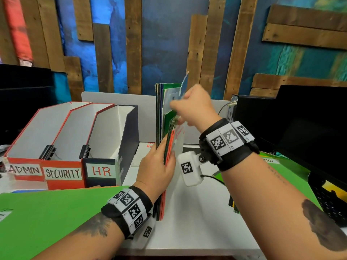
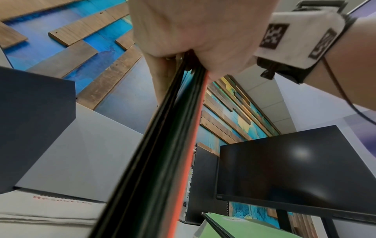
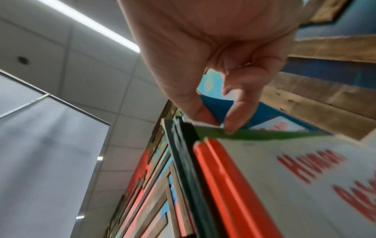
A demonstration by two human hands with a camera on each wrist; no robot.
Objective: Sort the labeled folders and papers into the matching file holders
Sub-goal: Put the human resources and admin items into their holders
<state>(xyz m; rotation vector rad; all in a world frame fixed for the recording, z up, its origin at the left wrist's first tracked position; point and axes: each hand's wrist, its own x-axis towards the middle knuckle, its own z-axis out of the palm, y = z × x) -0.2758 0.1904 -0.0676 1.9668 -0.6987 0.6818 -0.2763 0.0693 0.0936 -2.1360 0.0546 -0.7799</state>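
Note:
My left hand (image 1: pixel 161 164) grips the near edge of an upright stack of folders (image 1: pixel 165 117), dark green, red and white, standing on edge on the white desk (image 1: pixel 197 212). The left wrist view shows the stack (image 2: pixel 162 145) edge-on under the curled fingers. My right hand (image 1: pixel 189 107) is at the stack's top and pinches a green folder (image 3: pixel 254 135) between thumb and forefinger, beside a blue sheet (image 3: pixel 215 104). A white paper with red lettering (image 3: pixel 305 177) faces right. Three file holders stand at left: ADMIN (image 1: pixel 26 169), SECURITY (image 1: pixel 62 173) and HR (image 1: pixel 101 170).
A green folder (image 1: pixel 47 218) lies flat at the front left under my left forearm. Another green folder labelled ADMIN (image 1: pixel 277 166) lies at right. A black monitor (image 1: pixel 300 124) and a keyboard (image 1: pixel 328 199) stand at right. A white divider panel (image 1: pixel 120 99) backs the desk.

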